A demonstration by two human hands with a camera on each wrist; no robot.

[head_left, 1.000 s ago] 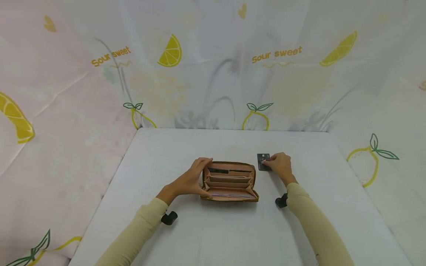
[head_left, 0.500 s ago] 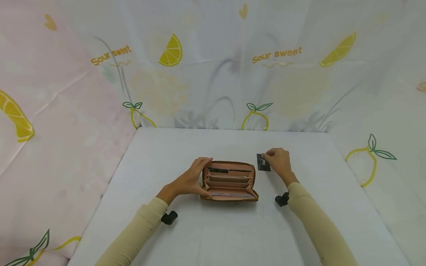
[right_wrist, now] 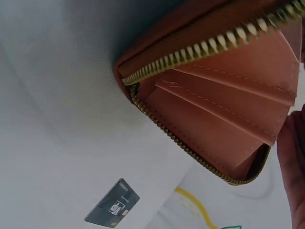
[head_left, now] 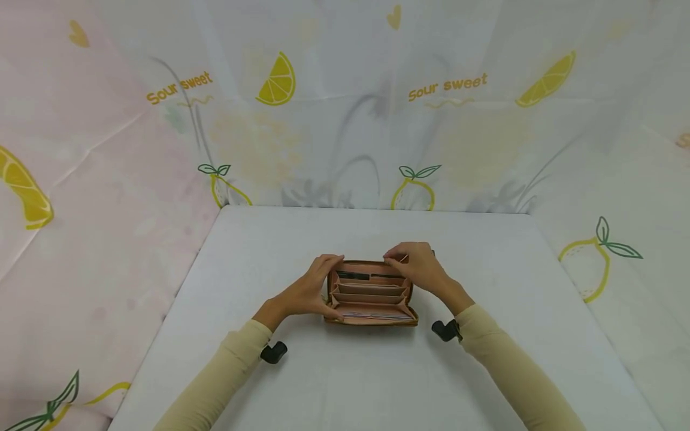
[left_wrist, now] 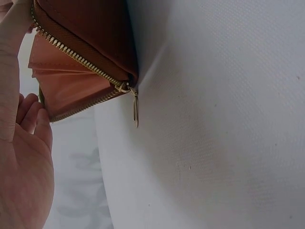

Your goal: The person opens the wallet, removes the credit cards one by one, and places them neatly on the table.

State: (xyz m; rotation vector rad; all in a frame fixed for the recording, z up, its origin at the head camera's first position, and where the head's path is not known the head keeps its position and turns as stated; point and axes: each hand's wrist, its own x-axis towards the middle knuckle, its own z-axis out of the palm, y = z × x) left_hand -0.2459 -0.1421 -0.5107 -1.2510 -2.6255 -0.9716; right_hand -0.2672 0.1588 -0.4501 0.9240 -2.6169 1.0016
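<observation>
wallet (head_left: 372,298) open on worktop (head_left: 345,377), mouth facing head view, so slots and pockets lie exposed. left hand (head_left: 307,292) clamped on wallet's left end: thumb low, fingers at upper edge, grip seemingly keeping halves spread. right hand (head_left: 423,267) at upper right corner, fingertips by rim, perhaps steadying raised half; whether pinching, cannot tell. hands apart, wallet between. dark strips (head_left: 353,276) tucked in upper slots, likely held by snug fit. dark card (right_wrist: 114,205) flat on worktop, apart from wallet, nothing gripping it.
</observation>
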